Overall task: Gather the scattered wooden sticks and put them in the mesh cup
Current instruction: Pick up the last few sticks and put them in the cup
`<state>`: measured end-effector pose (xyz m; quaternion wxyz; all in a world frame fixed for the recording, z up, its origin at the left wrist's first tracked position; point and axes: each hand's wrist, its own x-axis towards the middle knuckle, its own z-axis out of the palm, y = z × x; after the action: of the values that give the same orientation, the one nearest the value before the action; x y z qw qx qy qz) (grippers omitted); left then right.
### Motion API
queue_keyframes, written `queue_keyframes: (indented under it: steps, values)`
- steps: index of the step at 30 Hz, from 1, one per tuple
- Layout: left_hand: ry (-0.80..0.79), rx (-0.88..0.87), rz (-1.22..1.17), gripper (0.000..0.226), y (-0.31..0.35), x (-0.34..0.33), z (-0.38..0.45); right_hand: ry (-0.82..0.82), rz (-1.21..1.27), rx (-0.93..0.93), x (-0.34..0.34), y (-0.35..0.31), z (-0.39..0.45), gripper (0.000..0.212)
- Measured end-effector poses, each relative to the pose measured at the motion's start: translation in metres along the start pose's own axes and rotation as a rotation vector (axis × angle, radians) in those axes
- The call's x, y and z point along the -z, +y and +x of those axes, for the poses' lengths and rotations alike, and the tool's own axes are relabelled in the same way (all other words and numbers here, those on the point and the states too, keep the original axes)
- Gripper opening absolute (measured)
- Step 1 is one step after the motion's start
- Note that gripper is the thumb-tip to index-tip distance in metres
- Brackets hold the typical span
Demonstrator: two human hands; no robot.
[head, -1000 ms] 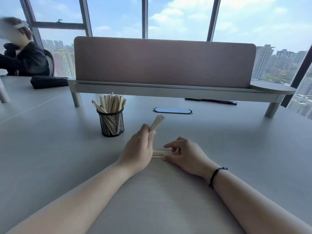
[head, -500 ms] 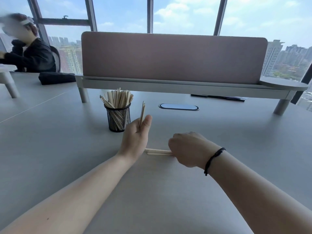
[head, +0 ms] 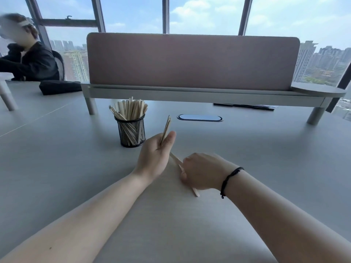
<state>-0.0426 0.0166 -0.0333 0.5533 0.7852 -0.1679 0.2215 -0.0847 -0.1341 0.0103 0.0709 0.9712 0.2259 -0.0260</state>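
A black mesh cup (head: 131, 131) stands on the grey table (head: 57, 158), packed with several wooden sticks (head: 131, 109) that fan out of its top. My left hand (head: 154, 156) is just right of the cup and grips a small bundle of sticks (head: 166, 129) that points upward. My right hand (head: 202, 172) is beside it, fingers curled round wooden sticks (head: 175, 159) held slanted; one end points toward the left hand, the other end (head: 195, 192) sticks out below the hand near the table surface.
A pink desk divider on a raised grey shelf (head: 191, 92) crosses the table behind the cup. An oval cable port (head: 199, 117) lies in the tabletop. A dark bag (head: 58, 87) and a seated person (head: 28, 59) are at the far left.
My right hand has picked the flat-lying sticks up off the table and turned them diagonal. My left hand stayed by the cup with its bundle upright. The camera tilted slightly.
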Motion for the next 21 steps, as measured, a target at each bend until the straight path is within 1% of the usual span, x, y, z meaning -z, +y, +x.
queue_keyframes:
  steps: [4, 6, 7, 9, 11, 12, 17, 21]
  values:
    - [-0.028, -0.013, 0.044, 0.066, -0.001, 0.0, 0.0, 0.065, 0.012, 0.016, -0.008, 0.0, -0.001, 0.019]
    - [-0.027, -0.021, 0.064, 0.064, -0.001, -0.001, 0.0, 0.102, 0.06, 0.006, -0.013, 0.003, 0.0, 0.02]
    - [-0.021, -0.021, 0.072, 0.063, 0.0, -0.002, 0.0, 0.111, 0.1, -0.007, -0.014, 0.007, 0.001, 0.023]
    - [-0.007, -0.021, 0.09, 0.06, 0.0, -0.001, 0.0, 0.133, 0.271, -0.077, -0.017, 0.017, 0.005, 0.027]
    - [0.007, -0.023, 0.114, 0.057, 0.0, 0.0, 0.0, 0.159, 0.44, -0.15, -0.017, 0.024, 0.006, 0.027]
    - [0.017, -0.021, 0.127, 0.057, -0.001, 0.001, 0.0, 0.164, 0.47, -0.166, -0.017, 0.026, 0.005, 0.026]
    - [0.041, 0.008, 0.116, 0.063, -0.003, 0.002, 0.0, 0.106, 0.464, -0.196, -0.014, 0.015, 0.003, 0.022]
    - [0.034, 0.007, 0.116, 0.067, -0.002, 0.0, 0.001, 0.131, 0.393, -0.218, -0.015, 0.01, 0.003, 0.028]
